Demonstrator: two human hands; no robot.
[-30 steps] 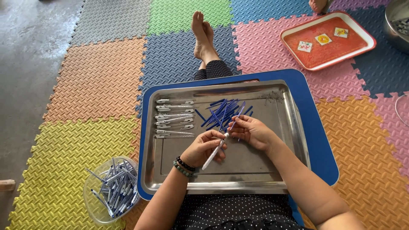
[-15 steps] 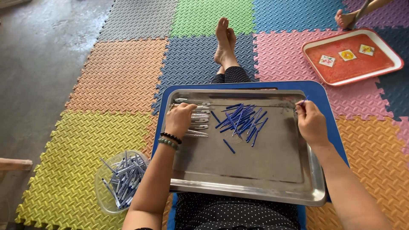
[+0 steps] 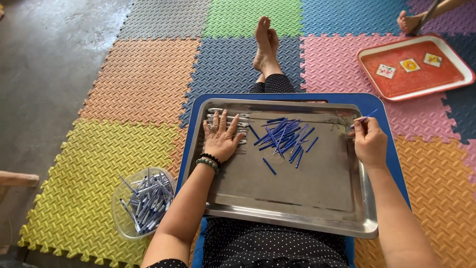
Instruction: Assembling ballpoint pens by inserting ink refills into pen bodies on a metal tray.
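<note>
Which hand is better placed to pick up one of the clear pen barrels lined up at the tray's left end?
Left, probably. The left hand lies flat on the row of clear pen barrels, while the right hand pinches a thin blue refill at the steel tray's far side.

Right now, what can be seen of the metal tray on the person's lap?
The metal tray is rectangular, silver and shiny, with a raised rolled rim and rounded corners, its floor dull and scuffed. It lies flat on a blue board across the lap. A loose pile of blue sticks sits near its middle, and a row of pale pen parts at its left end. The left hand rests flat on those; the right hand is at the right rim.
</note>
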